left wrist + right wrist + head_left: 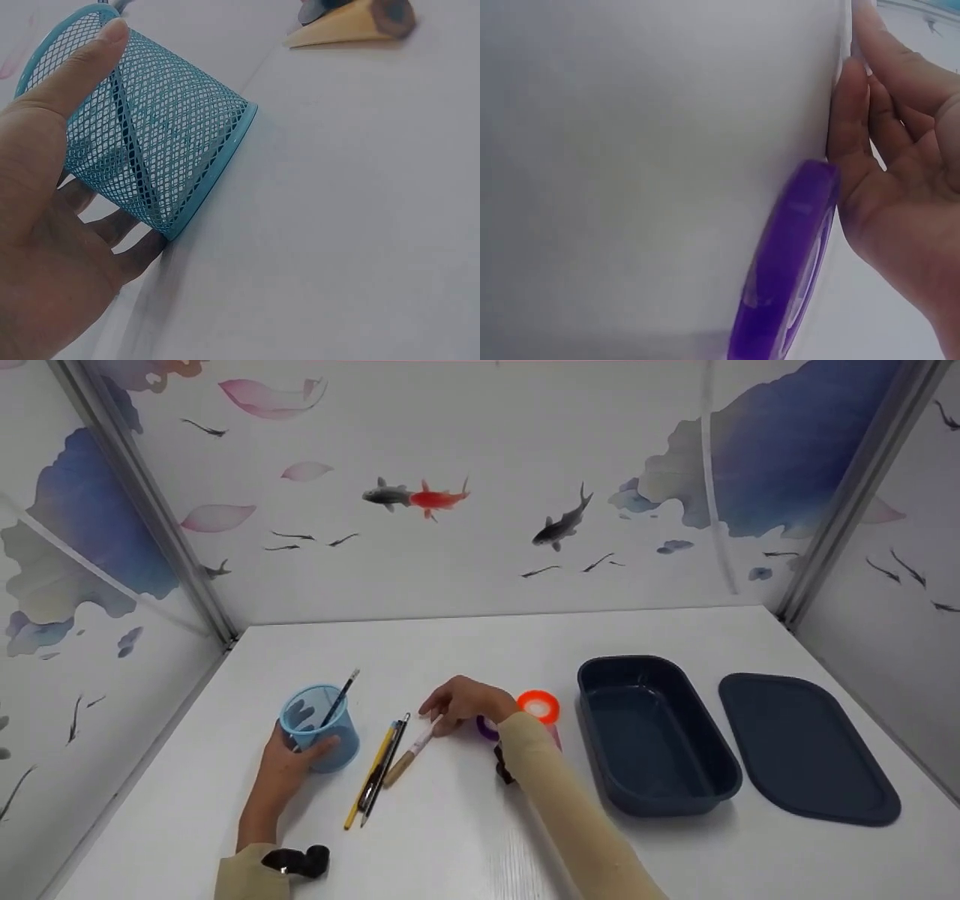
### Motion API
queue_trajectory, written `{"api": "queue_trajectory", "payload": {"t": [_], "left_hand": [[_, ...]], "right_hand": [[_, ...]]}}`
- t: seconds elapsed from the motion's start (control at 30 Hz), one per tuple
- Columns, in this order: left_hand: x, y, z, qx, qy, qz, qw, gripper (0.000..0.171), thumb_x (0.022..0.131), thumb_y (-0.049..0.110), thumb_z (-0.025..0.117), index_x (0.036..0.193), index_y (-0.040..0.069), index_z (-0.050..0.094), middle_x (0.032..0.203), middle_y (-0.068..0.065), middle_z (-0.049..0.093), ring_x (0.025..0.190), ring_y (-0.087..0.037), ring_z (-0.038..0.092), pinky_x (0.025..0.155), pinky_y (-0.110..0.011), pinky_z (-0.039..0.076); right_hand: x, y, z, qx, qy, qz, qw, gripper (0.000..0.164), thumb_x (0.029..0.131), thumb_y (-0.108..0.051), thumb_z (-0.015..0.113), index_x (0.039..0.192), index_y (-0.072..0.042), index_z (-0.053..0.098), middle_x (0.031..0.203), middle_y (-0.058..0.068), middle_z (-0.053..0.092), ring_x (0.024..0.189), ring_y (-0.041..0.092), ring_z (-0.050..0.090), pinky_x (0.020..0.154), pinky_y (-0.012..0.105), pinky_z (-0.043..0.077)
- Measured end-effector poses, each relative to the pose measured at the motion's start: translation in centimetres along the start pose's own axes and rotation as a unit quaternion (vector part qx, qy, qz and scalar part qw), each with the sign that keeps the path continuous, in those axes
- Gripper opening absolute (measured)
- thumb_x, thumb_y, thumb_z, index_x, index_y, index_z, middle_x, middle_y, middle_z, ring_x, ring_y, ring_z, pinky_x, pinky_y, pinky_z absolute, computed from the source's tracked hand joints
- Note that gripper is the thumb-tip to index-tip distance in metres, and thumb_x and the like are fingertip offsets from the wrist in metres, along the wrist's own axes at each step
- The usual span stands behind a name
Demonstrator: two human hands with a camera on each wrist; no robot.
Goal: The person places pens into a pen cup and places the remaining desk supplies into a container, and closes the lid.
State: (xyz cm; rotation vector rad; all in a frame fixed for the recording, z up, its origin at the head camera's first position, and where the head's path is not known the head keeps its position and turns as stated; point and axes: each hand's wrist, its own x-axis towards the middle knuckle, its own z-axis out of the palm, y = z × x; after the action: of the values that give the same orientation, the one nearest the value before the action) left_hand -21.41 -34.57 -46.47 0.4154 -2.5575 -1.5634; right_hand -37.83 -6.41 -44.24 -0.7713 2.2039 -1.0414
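Observation:
My left hand [285,765] grips a light blue mesh pen cup [343,741] from its left side, thumb across the wall. The cup tilts in the left wrist view, and a dark pencil [345,690] leans inside it. With its fingers at the far end of a slim stick [405,763], tan below and whitish above, my right hand [469,701] pinches it. Left of that stick, a yellow pencil [371,772] and slim black pens or pencils [386,772] lie side by side. A purple tape roll [780,262] is beside my right hand, partly hidden in the head view.
An orange ring-shaped roll [538,694] sits by the right wrist, partly behind the sleeve. Further right stand a deep dark blue box [660,802] and its flat lid [810,750] on the white table [465,847]. Printed panels [495,570] enclose the back and sides.

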Motion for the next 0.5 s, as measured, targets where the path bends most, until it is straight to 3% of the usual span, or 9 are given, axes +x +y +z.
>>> {"api": "queue_trajectory", "payload": {"t": [0.13,0.3,0.5], "left_hand": [[-0.2,0.1,0.0,0.009,-0.001,-0.003,1.0000,0.112,0.088,0.043,0.076,0.161,0.007,0.000,0.167,-0.022,0.013,0.155,-0.044,0.011,0.126,-0.057,0.017],[-0.2,0.1,-0.2,0.005,-0.002,0.002,1.0000,0.111,0.088,0.043,0.075,0.161,0.008,-0.001,0.168,-0.022,0.012,0.155,-0.044,0.010,0.126,-0.057,0.017],[-0.2,0.2,-0.2,-0.003,-0.004,0.007,1.0000,0.111,0.088,0.043,0.076,0.161,0.008,0.000,0.167,-0.022,0.013,0.155,-0.043,0.010,0.127,-0.057,0.016]], "right_hand": [[-0.2,0.4,-0.6,0.023,-0.001,-0.016,1.000,0.035,0.087,-0.007,0.076,0.121,-0.012,0.072,0.097,-0.004,0.067,0.083,0.008,0.059,0.078,0.023,0.057],[-0.5,0.9,-1.0,0.092,0.005,-0.027,0.995,0.039,0.090,-0.012,0.074,0.128,-0.011,0.068,0.104,0.001,0.065,0.091,0.015,0.066,0.090,0.034,0.061],[-0.6,0.6,-1.2,0.198,0.028,-0.052,0.978,0.048,0.092,-0.012,0.071,0.138,-0.009,0.059,0.118,0.013,0.067,0.110,0.026,0.071,0.095,0.038,0.060]]}}
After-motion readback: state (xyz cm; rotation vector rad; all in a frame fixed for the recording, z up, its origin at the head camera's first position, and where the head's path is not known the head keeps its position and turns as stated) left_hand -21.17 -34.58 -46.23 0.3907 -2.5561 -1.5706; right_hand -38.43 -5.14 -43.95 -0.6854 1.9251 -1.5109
